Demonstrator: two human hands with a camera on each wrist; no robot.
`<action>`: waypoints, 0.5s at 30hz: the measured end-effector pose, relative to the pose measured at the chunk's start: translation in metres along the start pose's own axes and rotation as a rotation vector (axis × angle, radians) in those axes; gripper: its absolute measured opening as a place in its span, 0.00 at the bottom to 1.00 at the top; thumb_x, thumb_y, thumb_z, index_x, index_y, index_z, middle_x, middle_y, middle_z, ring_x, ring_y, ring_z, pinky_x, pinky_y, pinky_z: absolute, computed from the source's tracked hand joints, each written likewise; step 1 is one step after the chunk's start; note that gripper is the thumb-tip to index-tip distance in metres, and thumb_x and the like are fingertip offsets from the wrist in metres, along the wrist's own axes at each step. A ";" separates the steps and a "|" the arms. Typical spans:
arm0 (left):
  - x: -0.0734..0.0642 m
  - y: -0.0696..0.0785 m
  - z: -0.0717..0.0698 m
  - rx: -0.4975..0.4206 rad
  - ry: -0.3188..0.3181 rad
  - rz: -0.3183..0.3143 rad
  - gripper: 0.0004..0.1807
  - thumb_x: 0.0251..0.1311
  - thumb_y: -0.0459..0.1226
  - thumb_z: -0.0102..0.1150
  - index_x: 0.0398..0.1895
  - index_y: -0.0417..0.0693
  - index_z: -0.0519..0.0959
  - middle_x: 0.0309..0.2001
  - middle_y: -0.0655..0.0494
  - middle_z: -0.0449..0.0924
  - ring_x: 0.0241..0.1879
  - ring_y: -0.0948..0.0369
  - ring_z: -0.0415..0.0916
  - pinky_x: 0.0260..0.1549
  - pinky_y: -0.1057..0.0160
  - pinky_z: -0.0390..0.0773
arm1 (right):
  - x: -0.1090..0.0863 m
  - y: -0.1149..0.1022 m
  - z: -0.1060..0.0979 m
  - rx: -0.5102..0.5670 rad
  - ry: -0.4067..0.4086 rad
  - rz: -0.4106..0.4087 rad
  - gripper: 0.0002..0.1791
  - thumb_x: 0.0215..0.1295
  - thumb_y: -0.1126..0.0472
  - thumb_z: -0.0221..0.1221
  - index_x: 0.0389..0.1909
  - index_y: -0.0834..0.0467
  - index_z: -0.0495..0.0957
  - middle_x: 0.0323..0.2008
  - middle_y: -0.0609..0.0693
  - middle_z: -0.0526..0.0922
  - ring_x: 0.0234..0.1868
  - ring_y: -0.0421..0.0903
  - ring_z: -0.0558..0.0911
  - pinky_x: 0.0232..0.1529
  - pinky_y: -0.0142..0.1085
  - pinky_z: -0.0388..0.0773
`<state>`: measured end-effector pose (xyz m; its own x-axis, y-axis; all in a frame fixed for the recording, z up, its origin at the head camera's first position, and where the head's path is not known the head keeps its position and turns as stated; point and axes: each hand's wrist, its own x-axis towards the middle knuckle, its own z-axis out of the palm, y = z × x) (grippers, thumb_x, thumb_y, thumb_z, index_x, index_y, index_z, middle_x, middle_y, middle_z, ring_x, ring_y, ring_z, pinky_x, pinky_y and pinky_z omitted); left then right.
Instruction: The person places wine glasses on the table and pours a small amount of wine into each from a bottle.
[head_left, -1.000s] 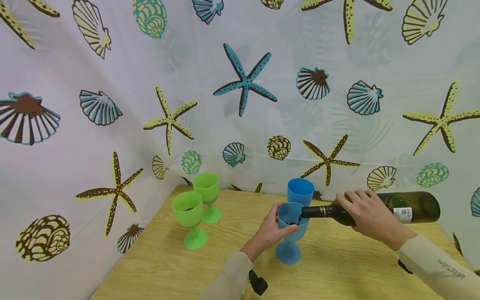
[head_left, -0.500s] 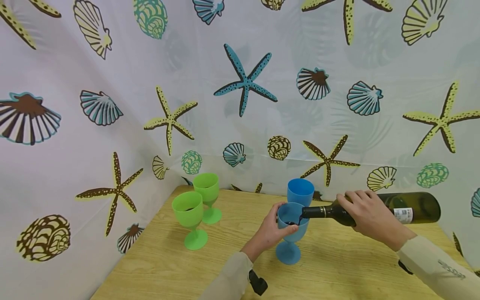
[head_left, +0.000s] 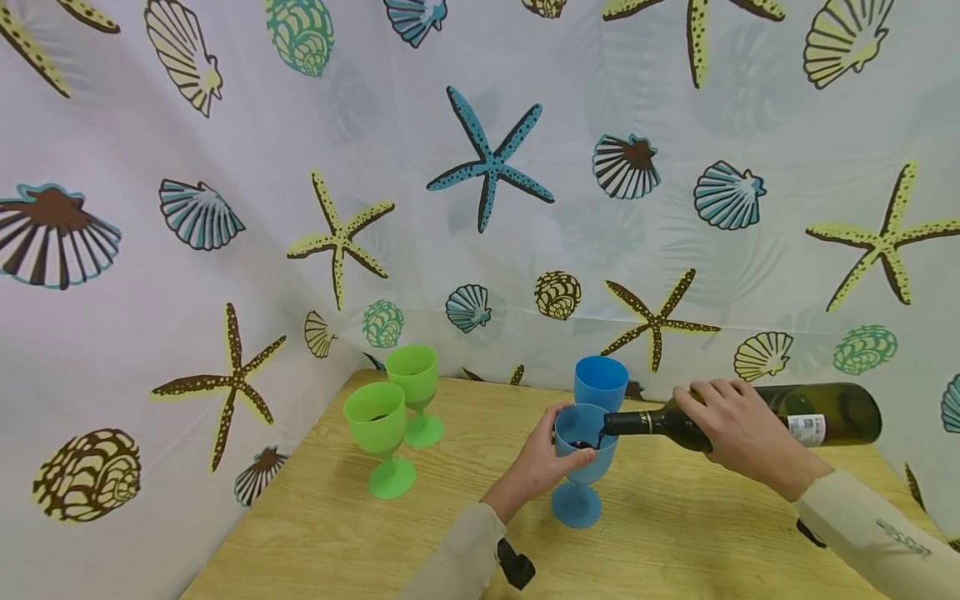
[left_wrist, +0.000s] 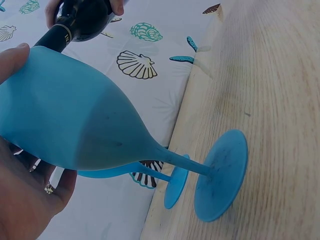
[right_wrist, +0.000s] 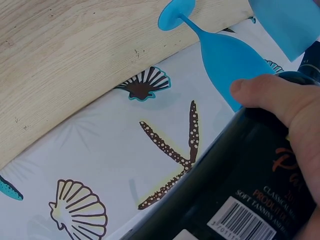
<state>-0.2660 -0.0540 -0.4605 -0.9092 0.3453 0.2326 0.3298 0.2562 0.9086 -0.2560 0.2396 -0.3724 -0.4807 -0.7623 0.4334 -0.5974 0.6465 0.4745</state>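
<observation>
My left hand (head_left: 536, 467) grips the bowl of a light blue plastic goblet (head_left: 588, 473), thumb on the near side near the rim. The goblet stands upright with its foot on the table. My right hand (head_left: 738, 425) holds a dark green wine bottle (head_left: 847, 412) round its shoulder, tipped almost level. The bottle's mouth is over the goblet's rim, and a dark stream runs from it into the bowl, where dark liquid shows. In the left wrist view, a darker area shows through the lower bowl (left_wrist: 107, 125). A label with a barcode (right_wrist: 242, 222) faces the right wrist camera.
A second, deeper blue goblet (head_left: 602, 382) stands right behind the held one. Two green goblets (head_left: 378, 429) with dark liquid inside stand at the left of the wooden table (head_left: 315, 542). A white curtain (head_left: 525, 250) printed with shells and starfish hangs along the back and left.
</observation>
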 end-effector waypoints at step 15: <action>0.000 0.001 0.000 -0.003 0.003 -0.009 0.40 0.58 0.50 0.62 0.70 0.50 0.56 0.67 0.48 0.60 0.65 0.46 0.59 0.58 0.39 0.63 | 0.001 0.000 -0.001 0.020 -0.014 0.005 0.43 0.29 0.57 0.79 0.51 0.62 0.69 0.41 0.61 0.76 0.38 0.59 0.78 0.38 0.53 0.75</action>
<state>-0.2662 -0.0540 -0.4593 -0.9128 0.3404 0.2258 0.3211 0.2561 0.9118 -0.2561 0.2393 -0.3713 -0.4926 -0.7593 0.4251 -0.6076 0.6498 0.4567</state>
